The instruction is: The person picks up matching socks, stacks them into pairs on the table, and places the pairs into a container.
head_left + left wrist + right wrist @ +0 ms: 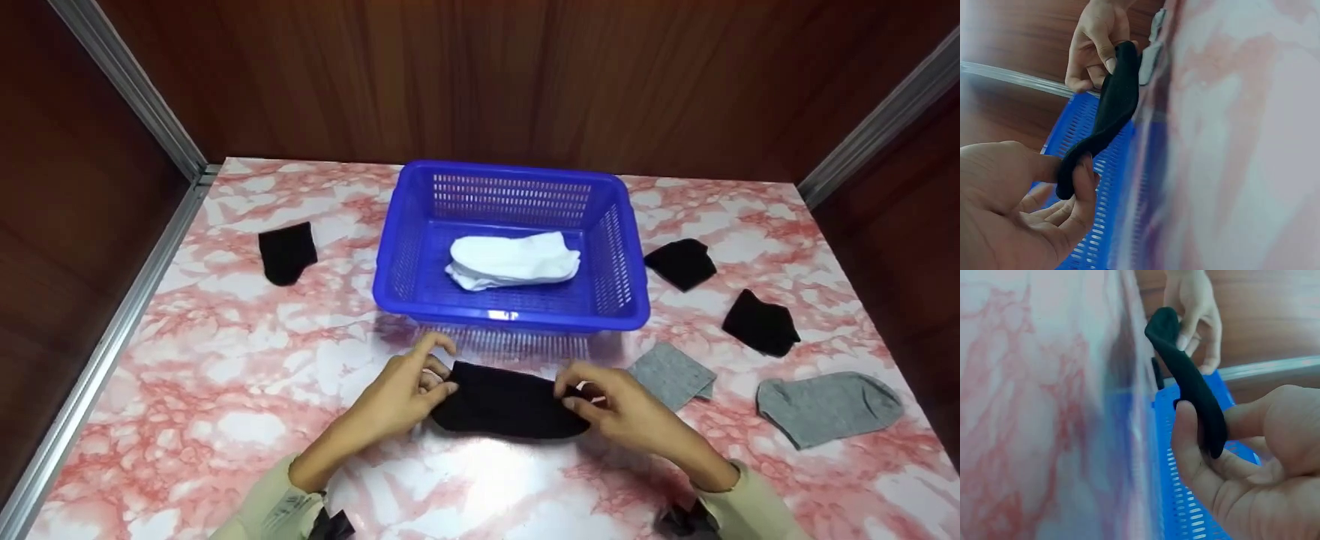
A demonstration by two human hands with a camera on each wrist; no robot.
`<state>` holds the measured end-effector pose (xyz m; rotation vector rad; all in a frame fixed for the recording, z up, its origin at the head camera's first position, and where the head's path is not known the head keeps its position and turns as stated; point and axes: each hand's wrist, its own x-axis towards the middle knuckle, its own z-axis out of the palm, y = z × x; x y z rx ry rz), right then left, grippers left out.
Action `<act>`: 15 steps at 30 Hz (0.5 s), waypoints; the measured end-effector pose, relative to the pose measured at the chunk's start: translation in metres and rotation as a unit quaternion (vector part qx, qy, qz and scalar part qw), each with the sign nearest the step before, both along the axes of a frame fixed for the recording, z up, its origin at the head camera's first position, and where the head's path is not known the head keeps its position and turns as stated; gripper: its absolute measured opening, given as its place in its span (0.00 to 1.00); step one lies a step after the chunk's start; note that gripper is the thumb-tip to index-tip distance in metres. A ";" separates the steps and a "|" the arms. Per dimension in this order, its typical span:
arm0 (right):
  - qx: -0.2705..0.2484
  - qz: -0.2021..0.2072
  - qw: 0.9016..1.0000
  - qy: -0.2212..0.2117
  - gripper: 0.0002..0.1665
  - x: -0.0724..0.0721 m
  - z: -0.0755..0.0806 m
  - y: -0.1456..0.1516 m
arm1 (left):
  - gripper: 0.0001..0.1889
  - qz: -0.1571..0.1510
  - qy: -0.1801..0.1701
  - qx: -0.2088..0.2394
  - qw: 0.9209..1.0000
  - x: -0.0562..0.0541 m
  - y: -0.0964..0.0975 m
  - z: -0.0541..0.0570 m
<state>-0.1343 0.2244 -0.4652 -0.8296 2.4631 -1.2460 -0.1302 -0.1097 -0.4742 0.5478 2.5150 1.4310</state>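
Observation:
A black sock (510,401) is stretched sideways between both hands, just in front of the blue basket (514,322). My left hand (409,390) pinches its left end between thumb and fingers. At the other end, my right hand (615,405) pinches the fabric near the edge. Both wrist views show the black sock (1120,90) held above the tabletop, its cloth bending between the two grips. Inside the basket, white socks (514,259) lie flat, stacked on one another.
Another black sock (288,253) lies left of the basket. To the right are two folded black socks (681,264), a folded grey sock (671,375) partly behind my right hand, and a flat grey sock (829,407). Brown wooden panels (510,82) enclose the marbled table (247,427).

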 end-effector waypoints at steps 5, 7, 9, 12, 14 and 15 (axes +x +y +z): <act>0.092 0.005 0.995 0.033 0.07 -0.002 -0.007 0.000 | 0.10 -0.044 0.047 -0.108 0.992 -0.002 0.005 -0.009; 0.110 0.009 0.993 0.043 0.10 -0.002 -0.009 0.000 | 0.13 -0.047 0.051 -0.146 0.987 -0.003 0.006 -0.011; 0.117 0.010 0.992 0.045 0.14 -0.002 -0.010 0.000 | 0.14 -0.045 0.050 -0.174 0.983 -0.003 0.007 -0.011; 0.122 0.006 0.992 0.041 0.17 -0.002 -0.011 0.001 | 0.14 -0.042 0.049 -0.193 0.979 -0.003 0.007 -0.010; 0.130 0.001 0.991 0.035 0.19 -0.002 -0.010 0.002 | 0.14 -0.043 0.051 -0.200 0.978 -0.004 0.007 -0.010; 0.134 -0.001 0.990 0.032 0.19 -0.002 -0.010 0.002 | 0.14 -0.044 0.051 -0.202 0.977 -0.004 0.006 -0.010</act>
